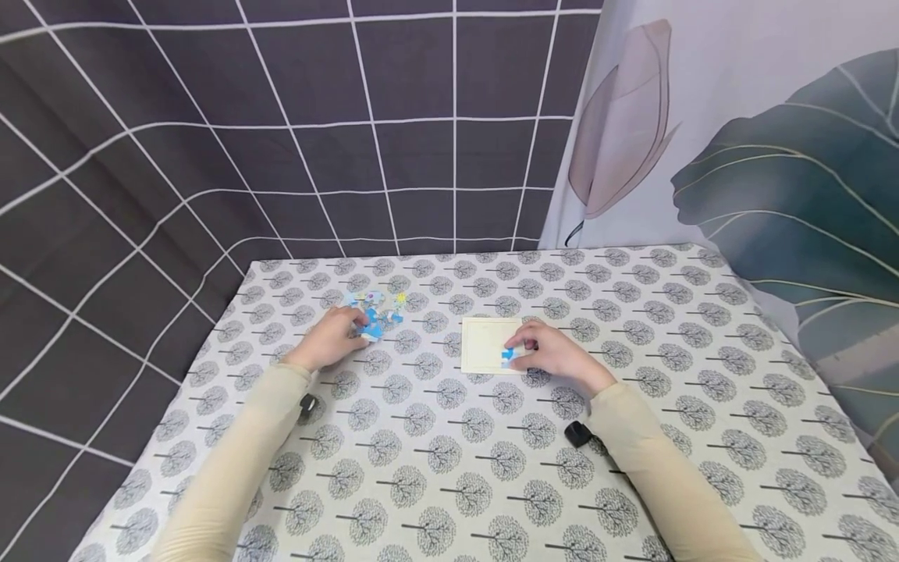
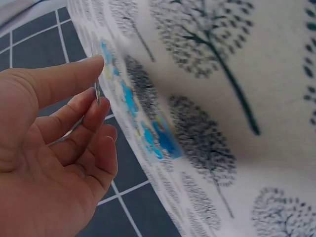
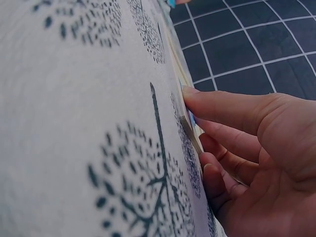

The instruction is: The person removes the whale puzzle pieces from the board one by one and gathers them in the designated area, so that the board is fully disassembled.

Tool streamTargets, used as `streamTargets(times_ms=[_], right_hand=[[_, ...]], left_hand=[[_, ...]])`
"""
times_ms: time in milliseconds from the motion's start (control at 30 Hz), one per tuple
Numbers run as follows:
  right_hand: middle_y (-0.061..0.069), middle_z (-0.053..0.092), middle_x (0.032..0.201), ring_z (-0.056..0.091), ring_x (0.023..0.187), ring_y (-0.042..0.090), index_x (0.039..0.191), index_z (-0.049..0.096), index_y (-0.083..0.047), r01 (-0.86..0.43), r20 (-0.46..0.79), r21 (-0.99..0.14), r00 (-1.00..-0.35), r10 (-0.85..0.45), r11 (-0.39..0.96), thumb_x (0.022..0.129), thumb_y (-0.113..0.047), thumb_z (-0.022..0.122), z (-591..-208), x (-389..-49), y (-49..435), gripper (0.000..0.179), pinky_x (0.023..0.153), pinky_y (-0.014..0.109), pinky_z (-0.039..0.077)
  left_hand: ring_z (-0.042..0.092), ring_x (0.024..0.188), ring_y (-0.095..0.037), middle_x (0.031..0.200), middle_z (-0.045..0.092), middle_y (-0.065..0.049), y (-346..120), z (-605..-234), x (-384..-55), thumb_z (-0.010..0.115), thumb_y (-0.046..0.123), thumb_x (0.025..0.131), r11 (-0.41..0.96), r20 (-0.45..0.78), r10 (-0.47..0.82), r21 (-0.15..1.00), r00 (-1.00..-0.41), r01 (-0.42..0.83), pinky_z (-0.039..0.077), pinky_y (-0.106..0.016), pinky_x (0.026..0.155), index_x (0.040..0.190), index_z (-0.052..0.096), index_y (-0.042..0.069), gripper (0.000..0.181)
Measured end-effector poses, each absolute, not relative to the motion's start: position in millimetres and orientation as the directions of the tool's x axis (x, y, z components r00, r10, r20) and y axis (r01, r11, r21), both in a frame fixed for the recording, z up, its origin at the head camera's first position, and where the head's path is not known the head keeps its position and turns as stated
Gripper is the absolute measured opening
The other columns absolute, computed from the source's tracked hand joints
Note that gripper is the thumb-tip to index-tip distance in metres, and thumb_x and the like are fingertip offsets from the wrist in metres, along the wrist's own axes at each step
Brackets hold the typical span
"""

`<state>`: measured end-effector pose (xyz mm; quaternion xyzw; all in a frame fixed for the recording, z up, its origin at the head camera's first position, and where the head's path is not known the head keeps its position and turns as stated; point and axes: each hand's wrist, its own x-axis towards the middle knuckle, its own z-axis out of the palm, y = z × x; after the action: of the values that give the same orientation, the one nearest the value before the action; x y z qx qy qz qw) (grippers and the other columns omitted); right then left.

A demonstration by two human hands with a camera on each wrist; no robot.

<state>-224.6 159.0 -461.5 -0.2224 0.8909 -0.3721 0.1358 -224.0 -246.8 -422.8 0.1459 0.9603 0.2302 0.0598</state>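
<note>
A cream, shallow-framed puzzle board lies flat on the cloth, right of centre. At its lower right corner my right hand holds a blue-and-white puzzle piece down against the board, thumb and fingertips around it. Farther left, my left hand pinches a thin puzzle piece between thumb and fingers; the left wrist view shows this piece edge-on. Loose blue, white and yellow puzzle pieces lie beside and beyond that hand. The right fingers partly cover the board's right edge.
A tree-patterned cloth covers the table. Behind and to the left hangs a dark curtain with a white grid. A pale curtain with leaf prints hangs at the right. Each wrist carries a black camera.
</note>
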Motion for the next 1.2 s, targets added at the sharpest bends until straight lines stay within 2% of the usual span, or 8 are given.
streamTargets(times_ms=[33,133,367,900,1200], right_hand=[[0.009,0.06,0.121,0.053,0.099,0.023,0.115,0.073,-0.009,-0.296,-0.076,-0.724,-0.863,-0.499,0.623,0.083,-0.019,0.08,-461.5,-224.6,159.0,0.034,0.088,0.043,0.047],[0.009,0.06,0.121,0.052,0.097,0.022,0.115,0.073,-0.009,-0.296,-0.077,-0.724,-0.863,-0.499,0.623,0.083,-0.02,0.08,-461.9,-225.2,159.1,0.034,0.086,0.041,0.047],[0.008,0.06,0.119,0.051,0.097,0.022,0.115,0.072,-0.009,-0.29,-0.082,-0.727,-0.863,-0.499,0.622,0.083,-0.02,0.08,-461.8,-224.9,159.5,0.035,0.087,0.04,0.046],[0.008,0.06,0.119,0.052,0.097,0.022,0.115,0.072,-0.008,-0.293,-0.07,-0.737,-0.863,-0.5,0.609,0.083,-0.019,0.08,-464.2,-226.0,160.2,0.034,0.087,0.04,0.046],[0.008,0.058,0.122,0.051,0.099,0.023,0.115,0.072,-0.009,-0.255,-0.092,-0.762,-0.867,-0.489,0.596,0.083,-0.018,0.08,-463.1,-224.2,159.9,0.034,0.088,0.04,0.046]], left_hand=[[0.055,0.12,-0.04,0.12,0.066,-0.021,-247.3,-423.8,-224.1,0.071,0.008,0.09,0.854,-0.053,0.302,0.458,-0.952,0.246,0.026,-0.057,0.118,0.121,0.063,-0.007,0.036],[0.055,0.12,-0.04,0.12,0.066,-0.021,-248.8,-426.1,-224.9,0.071,0.008,0.089,0.859,-0.073,0.282,0.463,-0.957,0.218,0.023,-0.057,0.119,0.121,0.063,-0.007,0.036],[0.055,0.118,-0.039,0.119,0.066,-0.02,-252.3,-430.2,-225.7,0.072,0.01,0.088,0.871,-0.114,0.248,0.461,-0.962,0.17,0.039,-0.056,0.109,0.121,0.064,-0.006,0.038],[0.055,0.118,-0.041,0.118,0.065,-0.022,-254.1,-431.3,-231.0,0.072,0.009,0.086,0.858,-0.168,0.231,0.5,-0.958,0.119,0.039,-0.058,0.109,0.12,0.065,-0.006,0.037],[0.055,0.114,-0.04,0.117,0.065,-0.022,-255.3,-430.5,-230.7,0.075,0.009,0.083,0.842,-0.154,0.263,0.518,-0.952,0.149,0.04,-0.058,0.106,0.119,0.066,-0.006,0.04]])
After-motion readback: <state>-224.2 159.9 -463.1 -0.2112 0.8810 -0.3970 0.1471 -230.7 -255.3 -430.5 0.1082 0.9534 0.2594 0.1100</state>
